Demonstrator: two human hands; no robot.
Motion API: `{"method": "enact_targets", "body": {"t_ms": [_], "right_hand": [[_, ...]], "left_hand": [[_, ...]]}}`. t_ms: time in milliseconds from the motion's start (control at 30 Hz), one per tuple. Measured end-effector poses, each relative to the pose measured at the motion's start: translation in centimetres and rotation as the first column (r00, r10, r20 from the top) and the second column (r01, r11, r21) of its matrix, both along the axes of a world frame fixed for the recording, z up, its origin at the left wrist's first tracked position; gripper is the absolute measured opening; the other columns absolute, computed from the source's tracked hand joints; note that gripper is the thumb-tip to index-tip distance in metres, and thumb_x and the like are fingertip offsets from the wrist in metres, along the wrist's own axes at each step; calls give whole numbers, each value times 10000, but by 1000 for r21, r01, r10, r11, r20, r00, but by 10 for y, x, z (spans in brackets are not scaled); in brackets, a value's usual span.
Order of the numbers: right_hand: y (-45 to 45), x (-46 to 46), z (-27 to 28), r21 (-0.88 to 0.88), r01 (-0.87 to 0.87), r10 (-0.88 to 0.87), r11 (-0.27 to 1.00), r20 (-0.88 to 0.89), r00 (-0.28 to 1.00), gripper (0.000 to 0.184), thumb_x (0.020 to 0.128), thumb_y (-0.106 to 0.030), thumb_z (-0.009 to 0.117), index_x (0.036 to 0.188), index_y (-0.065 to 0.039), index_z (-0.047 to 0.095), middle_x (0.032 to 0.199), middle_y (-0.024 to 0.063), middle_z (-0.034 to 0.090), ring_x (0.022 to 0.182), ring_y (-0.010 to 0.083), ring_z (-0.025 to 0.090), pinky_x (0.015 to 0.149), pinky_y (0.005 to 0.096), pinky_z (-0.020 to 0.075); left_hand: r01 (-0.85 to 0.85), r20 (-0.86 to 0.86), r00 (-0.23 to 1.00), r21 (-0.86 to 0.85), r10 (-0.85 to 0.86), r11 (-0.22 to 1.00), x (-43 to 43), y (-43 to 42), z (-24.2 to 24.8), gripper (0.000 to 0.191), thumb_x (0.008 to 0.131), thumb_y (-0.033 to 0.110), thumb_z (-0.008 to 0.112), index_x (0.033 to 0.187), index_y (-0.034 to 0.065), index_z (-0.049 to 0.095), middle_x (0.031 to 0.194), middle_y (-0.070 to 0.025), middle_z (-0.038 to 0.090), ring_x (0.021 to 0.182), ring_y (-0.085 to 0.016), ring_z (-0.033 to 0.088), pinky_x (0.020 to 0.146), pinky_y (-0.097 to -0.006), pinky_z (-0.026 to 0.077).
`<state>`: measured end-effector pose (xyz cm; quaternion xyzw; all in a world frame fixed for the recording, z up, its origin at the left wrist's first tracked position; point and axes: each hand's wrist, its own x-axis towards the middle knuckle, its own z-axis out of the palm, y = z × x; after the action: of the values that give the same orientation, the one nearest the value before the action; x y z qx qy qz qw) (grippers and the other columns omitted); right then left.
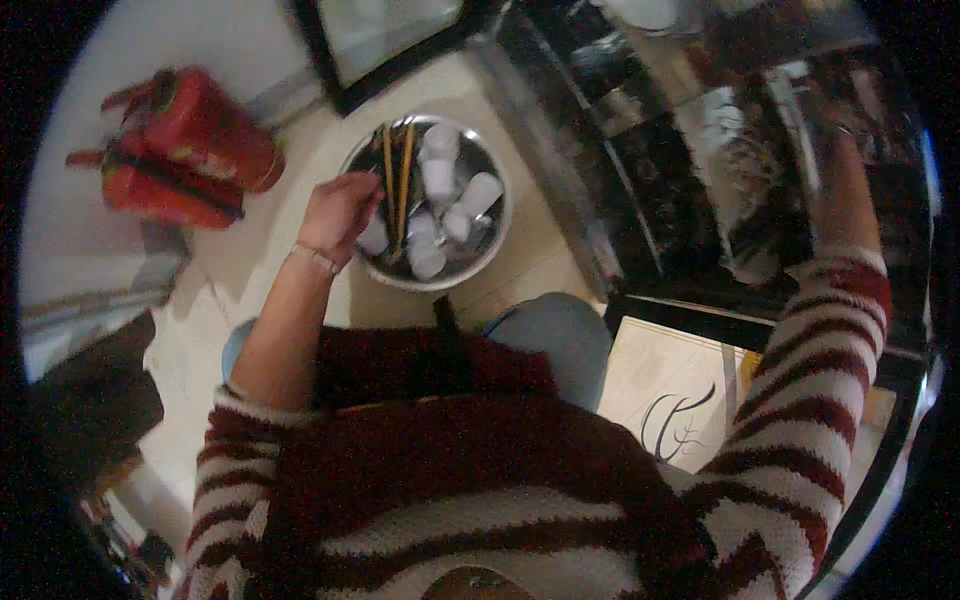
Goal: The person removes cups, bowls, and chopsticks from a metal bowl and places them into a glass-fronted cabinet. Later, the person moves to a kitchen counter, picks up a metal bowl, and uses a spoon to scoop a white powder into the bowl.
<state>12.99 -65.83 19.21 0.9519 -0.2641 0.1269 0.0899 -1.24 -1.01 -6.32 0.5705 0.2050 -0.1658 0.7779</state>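
Observation:
A round metal basin (501, 225) is in front of me, above pale floor tiles. Several white cups (480, 193) lie in it, some on their sides, along with a pair of long wooden chopsticks (405, 176). My left hand (341, 214) closes over the basin's left rim, fingertips on the inner side near the chopsticks. Far to the right, my right hand (836, 124) reaches to a dark, glossy cabinet unit (645, 180). Blur and shadow hide its fingers and whatever they touch.
Two red containers (202, 139) with handles stand against the wall at left. A black-framed panel (397, 37) is beyond the basin. Beside my right knee is a cream panel (675, 390) with a black line drawing. Dark furniture (97, 382) borders the left side.

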Motion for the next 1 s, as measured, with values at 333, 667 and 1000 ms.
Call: {"method": "enact_targets", "body": {"t_ms": [333, 667, 1000], "right_hand": [[223, -84, -33, -302, -679, 701, 669, 559, 442, 309, 842, -108, 691, 1111, 24, 616, 1032, 126, 665, 923, 180, 624, 811, 292, 501], [387, -95, -374, 848, -331, 903, 415, -427, 40, 310, 789, -108, 626, 1078, 3, 627, 953, 163, 671, 888, 260, 649, 771, 354, 510], [415, -91, -412, 897, -96, 814, 432, -342, 470, 241, 865, -197, 588, 809, 27, 655, 746, 168, 665, 713, 291, 660, 652, 396, 509]], "left_hand": [[-69, -84, 994, 70, 75, 995, 17, 1, -26, 206, 808, 70, 604, 1008, 22, 597, 790, -35, 619, 601, -95, 552, 496, -196, 405], [-101, -110, 988, 66, 108, 993, 22, -1, -24, 226, 824, 124, 605, 1027, 29, 633, 777, -26, 613, 623, -116, 534, 542, -254, 405], [-26, -112, 993, 5, 26, 1000, 23, 23, -29, 225, 827, 89, 596, 1041, 22, 584, 865, -48, 640, 690, -109, 584, 559, -210, 441]]}}
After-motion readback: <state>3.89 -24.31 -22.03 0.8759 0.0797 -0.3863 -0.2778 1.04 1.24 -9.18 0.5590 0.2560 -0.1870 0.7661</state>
